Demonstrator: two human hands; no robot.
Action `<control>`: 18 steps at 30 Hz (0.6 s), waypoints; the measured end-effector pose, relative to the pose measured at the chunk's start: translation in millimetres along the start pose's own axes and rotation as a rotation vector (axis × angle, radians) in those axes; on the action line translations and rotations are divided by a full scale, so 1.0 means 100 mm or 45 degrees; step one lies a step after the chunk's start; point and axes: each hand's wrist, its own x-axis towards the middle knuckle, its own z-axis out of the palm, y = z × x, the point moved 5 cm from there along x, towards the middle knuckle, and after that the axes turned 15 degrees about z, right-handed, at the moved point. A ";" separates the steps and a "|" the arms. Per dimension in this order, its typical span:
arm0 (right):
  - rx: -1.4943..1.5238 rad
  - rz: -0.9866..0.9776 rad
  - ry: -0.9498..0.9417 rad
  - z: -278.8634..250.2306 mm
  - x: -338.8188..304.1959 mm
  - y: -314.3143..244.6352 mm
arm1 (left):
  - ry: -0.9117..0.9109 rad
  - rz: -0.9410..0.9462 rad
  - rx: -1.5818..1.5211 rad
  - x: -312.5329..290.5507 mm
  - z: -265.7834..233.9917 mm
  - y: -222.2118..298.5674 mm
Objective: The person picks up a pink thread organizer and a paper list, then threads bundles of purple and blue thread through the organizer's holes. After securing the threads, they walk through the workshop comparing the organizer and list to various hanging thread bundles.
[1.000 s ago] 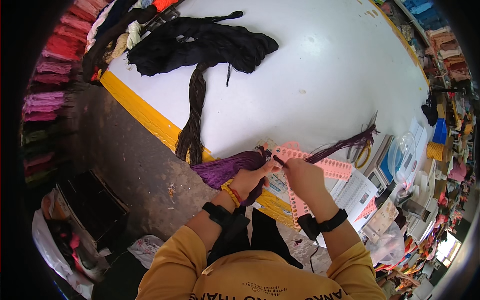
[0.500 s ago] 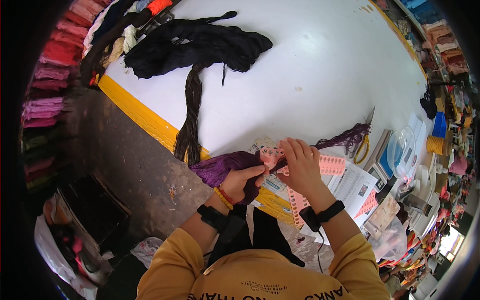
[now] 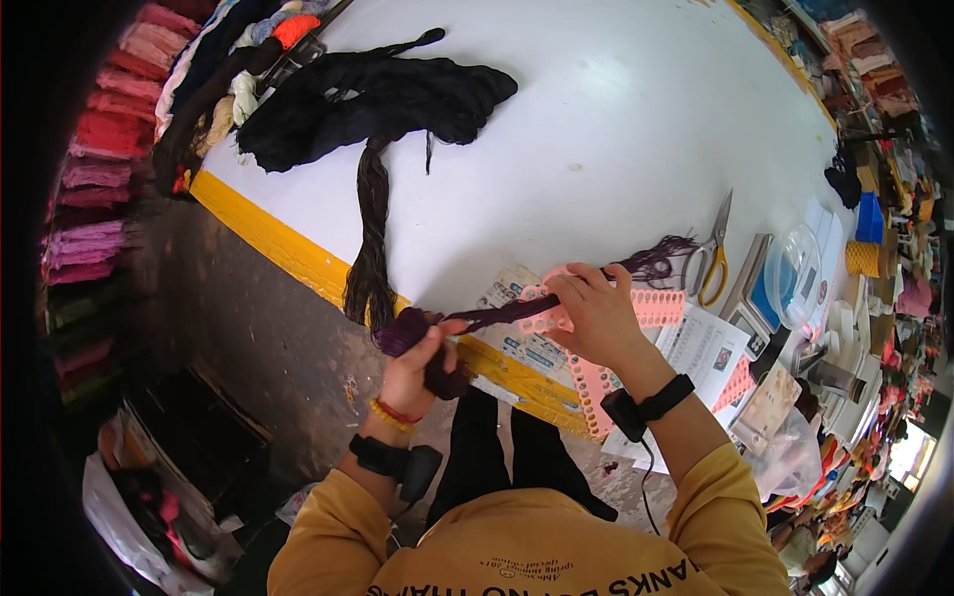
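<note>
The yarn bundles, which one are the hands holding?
The purple bundle, stretched between the left hand and right hand at the table edge. The black bundle and dark brown hank lie untouched.

white printed sheet [image 3: 702, 350], pink perforated cards [image 3: 658, 308]

A wide white table [image 3: 616, 129] with a yellow edge band [image 3: 268, 238] fills the view under bright, even light. Left of it, racks of red and pink yarn skeins [image 3: 99, 149] line a dim grey concrete floor [image 3: 258, 348]; crowded shelves [image 3: 894, 119] run along the right.
</note>
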 end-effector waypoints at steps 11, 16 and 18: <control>0.083 -0.221 0.034 -0.18 -0.05 -0.30 | 0.348 -0.071 -0.274 -0.30 -0.64 0.60; 0.139 -0.126 -0.089 -0.26 -0.01 -0.36 | 0.563 0.202 -0.194 -0.37 -0.50 0.81; 0.212 -0.159 0.003 -0.36 -0.03 -0.39 | 0.340 0.251 -0.512 -0.39 -0.45 0.87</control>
